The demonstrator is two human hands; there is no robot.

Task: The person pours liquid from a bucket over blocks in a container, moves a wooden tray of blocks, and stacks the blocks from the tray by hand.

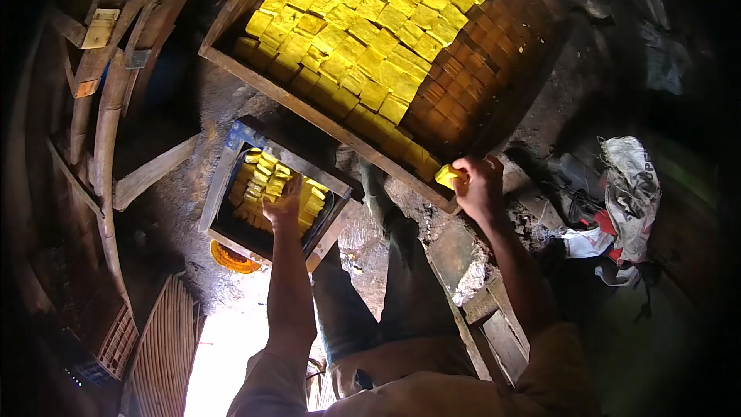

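A big wooden tray [324, 120] slopes ahead of me, packed with rows of yellow blocks [363, 31]; those on its right side lie in shadow. At the tray's near corner my right hand [480, 185] grips one yellow block [448, 176]. Down to the left, a smaller wooden box [224, 177] with a blue corner holds several more yellow blocks [266, 181]. Into this box reaches my left hand [284, 205], resting on the pile; whether it grips a block I cannot tell.
Curved wooden poles [104, 123] and planks stand on the left. A round yellow thing [230, 259] lies under the small box. Crumpled white sacks and rags [625, 201] lie at the right. My legs stand on wooden boards [494, 324] below.
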